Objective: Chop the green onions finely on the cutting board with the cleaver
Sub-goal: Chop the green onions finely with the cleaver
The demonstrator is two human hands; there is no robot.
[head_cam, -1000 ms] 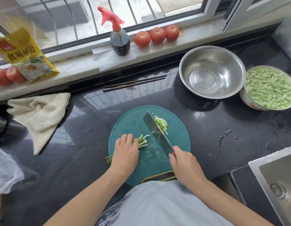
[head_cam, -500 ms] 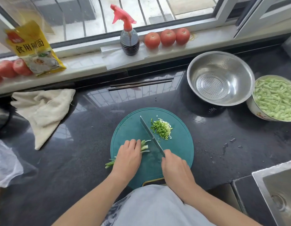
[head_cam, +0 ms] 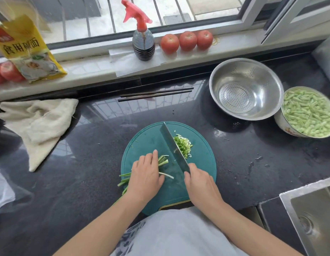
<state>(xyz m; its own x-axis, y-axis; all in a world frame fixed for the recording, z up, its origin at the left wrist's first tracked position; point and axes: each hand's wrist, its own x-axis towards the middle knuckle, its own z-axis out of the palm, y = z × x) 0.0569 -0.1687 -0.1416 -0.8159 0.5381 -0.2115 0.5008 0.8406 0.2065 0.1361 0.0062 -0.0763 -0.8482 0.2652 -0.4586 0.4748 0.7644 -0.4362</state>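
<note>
A round teal cutting board (head_cam: 147, 137) lies on the dark counter in front of me. My left hand (head_cam: 144, 174) presses down on a bunch of green onions (head_cam: 163, 159); their cut ends stick out to the right of my fingers and their tails trail off the board's left edge. My right hand (head_cam: 199, 182) grips the cleaver (head_cam: 172, 146) by its handle, the blade angled up and left across the board. A small pile of chopped green onion (head_cam: 184, 145) sits just right of the blade.
A steel colander (head_cam: 246, 89) and a bowl of cut green beans (head_cam: 308, 111) stand at the back right. Chopsticks (head_cam: 155, 94), a beige cloth (head_cam: 38, 122), a spray bottle (head_cam: 143, 41), tomatoes (head_cam: 187, 41) and a yellow packet (head_cam: 25, 50) lie behind. A sink (head_cam: 312, 209) is at the right.
The cleaver has swung from standing on edge to tilted with its flat side showing, beside the chopped pile. My left hand stays on the onions, and one stalk now lies loose by it.
</note>
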